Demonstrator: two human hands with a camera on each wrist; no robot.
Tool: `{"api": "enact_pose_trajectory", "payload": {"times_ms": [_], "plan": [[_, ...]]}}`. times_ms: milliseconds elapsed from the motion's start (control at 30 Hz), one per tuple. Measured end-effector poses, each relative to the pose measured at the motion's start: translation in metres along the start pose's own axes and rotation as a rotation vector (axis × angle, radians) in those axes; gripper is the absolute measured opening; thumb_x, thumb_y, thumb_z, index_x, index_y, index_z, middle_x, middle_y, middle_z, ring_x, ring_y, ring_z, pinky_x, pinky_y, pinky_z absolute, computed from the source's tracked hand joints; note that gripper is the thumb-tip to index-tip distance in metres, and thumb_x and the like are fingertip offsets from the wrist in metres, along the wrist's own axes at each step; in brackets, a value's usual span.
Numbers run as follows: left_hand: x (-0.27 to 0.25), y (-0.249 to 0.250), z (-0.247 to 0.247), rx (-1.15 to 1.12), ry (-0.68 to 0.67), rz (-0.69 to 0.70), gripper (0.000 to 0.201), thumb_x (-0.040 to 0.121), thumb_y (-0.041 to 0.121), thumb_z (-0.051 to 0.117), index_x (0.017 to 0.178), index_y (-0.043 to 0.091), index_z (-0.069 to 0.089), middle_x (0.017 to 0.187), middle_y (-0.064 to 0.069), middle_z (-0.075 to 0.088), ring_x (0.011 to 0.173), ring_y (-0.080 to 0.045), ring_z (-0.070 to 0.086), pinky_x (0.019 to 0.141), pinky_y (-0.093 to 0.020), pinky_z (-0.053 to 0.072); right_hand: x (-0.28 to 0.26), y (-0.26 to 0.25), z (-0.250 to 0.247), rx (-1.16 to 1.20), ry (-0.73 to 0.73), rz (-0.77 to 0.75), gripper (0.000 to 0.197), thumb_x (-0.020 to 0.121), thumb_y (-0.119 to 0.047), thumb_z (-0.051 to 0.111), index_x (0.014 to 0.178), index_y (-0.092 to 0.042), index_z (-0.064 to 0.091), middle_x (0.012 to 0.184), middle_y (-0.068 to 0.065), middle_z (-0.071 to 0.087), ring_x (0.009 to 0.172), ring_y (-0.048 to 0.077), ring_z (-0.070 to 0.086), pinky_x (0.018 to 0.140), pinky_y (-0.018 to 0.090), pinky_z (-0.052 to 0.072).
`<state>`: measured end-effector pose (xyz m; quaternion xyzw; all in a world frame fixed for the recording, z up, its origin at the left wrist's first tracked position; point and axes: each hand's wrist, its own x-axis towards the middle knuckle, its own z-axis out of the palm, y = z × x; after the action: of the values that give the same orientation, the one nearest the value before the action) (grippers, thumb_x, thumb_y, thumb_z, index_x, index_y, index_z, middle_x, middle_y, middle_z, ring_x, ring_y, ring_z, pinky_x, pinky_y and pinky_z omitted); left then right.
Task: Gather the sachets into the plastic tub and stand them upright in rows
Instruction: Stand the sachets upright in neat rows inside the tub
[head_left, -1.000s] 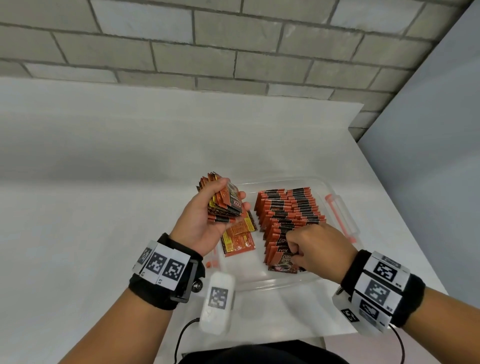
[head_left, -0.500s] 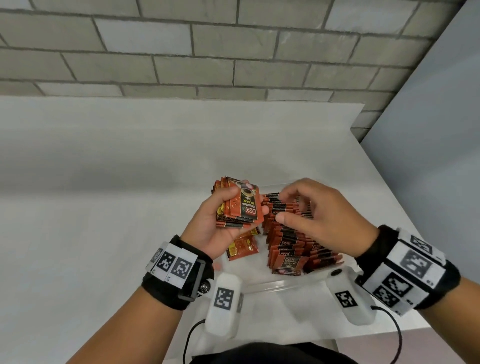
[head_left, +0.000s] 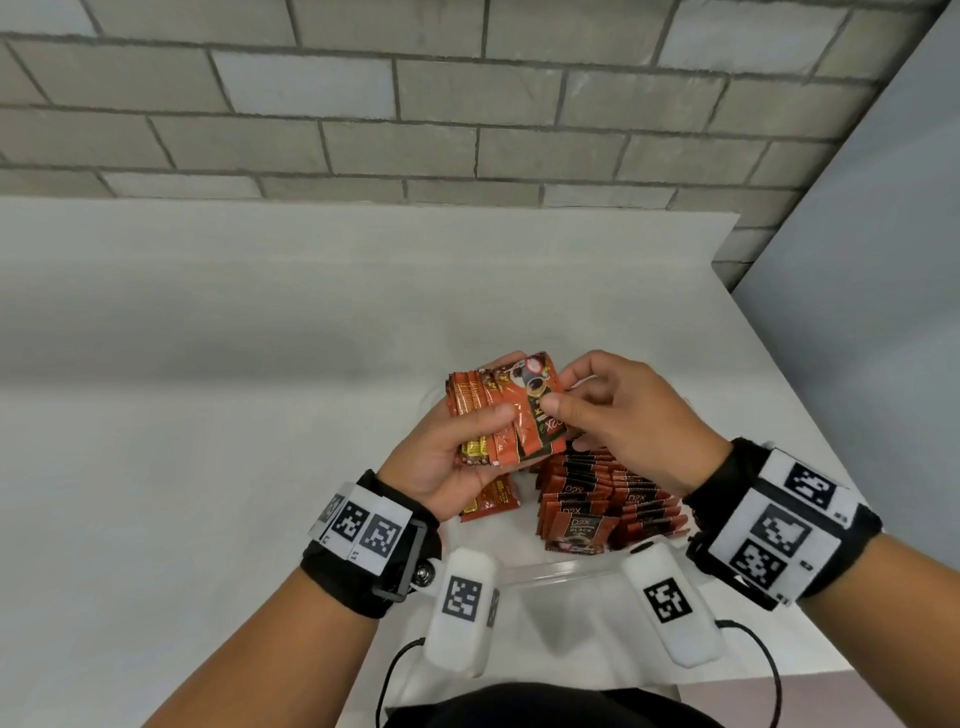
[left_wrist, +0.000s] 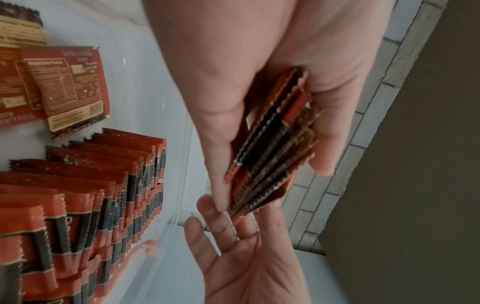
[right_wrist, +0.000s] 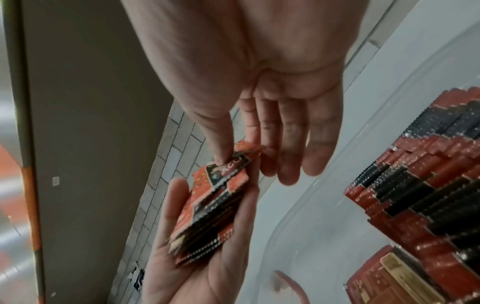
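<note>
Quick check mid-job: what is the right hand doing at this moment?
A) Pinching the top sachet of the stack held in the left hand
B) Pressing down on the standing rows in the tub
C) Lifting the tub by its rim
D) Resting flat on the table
A: the right hand pinches the top sachet between thumb and forefinger, on the stack that the left hand grips above the tub.
</note>
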<state>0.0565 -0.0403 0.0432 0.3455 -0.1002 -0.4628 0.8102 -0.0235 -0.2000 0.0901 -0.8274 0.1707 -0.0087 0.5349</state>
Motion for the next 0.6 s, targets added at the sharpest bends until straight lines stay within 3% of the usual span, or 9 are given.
{"api": "enact_pose_trajectory", "payload": {"times_ms": [67,133,233,333,467,600], "plan": [[0.0,-0.0014,0.0003,-0.005,-0.02,0.009,0.094,0.059,0.01,0.088,0.141,0.003,0.041,0.13,-0.026,0.056,0.112,-0.037,0.061,0.09,-0.049,0.053,0.0015,-0.0005,-0.0033,0.033,0.021,-0.01,0.015,0.086,-0.023,0.067,0.097,-0.018,0.057,0.082,0.005,0.072,0.073,0.021,0.069,0.072,0.041,0.057],[0.0009,-0.0029,-0.0019,-0.042,-0.014,0.002,0.088,0.055,0.004,0.085,0.134,0.001,0.047,0.119,-0.026,0.062,0.101,-0.037,0.066,0.084,-0.046,0.056,0.0035,-0.0017,-0.0059,0.062,0.067,-0.04,0.012,0.09,-0.015,0.062,0.098,-0.023,0.057,0.088,0.005,0.068,0.072,0.019,0.067,0.069,0.042,0.057],[0.003,-0.0049,-0.0051,-0.084,0.01,-0.022,0.067,0.06,0.004,0.068,0.126,0.007,0.054,0.11,-0.024,0.064,0.088,-0.036,0.067,0.08,-0.048,0.055,0.0035,-0.0043,-0.0097,0.122,0.079,-0.095,0.025,0.094,-0.004,0.052,0.099,-0.026,0.062,0.1,0.001,0.063,0.083,0.014,0.065,0.069,0.028,0.057],[0.0049,-0.0055,-0.0043,-0.092,0.055,-0.039,0.055,0.061,0.011,0.067,0.116,0.012,0.062,0.113,-0.02,0.064,0.092,-0.034,0.065,0.076,-0.047,0.056,0.0005,-0.0059,-0.0111,0.03,0.036,-0.174,0.037,0.089,0.005,0.05,0.095,-0.027,0.067,0.102,0.0,0.064,0.09,0.012,0.063,0.073,0.021,0.052],[0.0045,-0.0076,0.0014,-0.028,0.035,-0.072,0.055,0.062,0.014,0.068,0.116,0.009,0.061,0.106,-0.017,0.07,0.091,-0.03,0.069,0.08,-0.049,0.055,-0.0038,-0.0092,-0.0066,0.092,-0.064,-0.25,0.056,0.083,0.012,0.056,0.114,-0.036,0.057,0.099,-0.001,0.058,0.078,0.01,0.061,0.071,0.027,0.056],[0.0031,-0.008,0.0027,-0.009,0.018,-0.028,0.059,0.06,0.006,0.066,0.119,0.005,0.058,0.105,-0.019,0.068,0.089,-0.03,0.069,0.074,-0.045,0.059,-0.0005,-0.0076,-0.0042,0.097,0.077,-0.215,0.06,0.08,-0.001,0.071,0.12,-0.039,0.049,0.107,-0.002,0.054,0.078,0.011,0.059,0.071,0.028,0.056]]}}
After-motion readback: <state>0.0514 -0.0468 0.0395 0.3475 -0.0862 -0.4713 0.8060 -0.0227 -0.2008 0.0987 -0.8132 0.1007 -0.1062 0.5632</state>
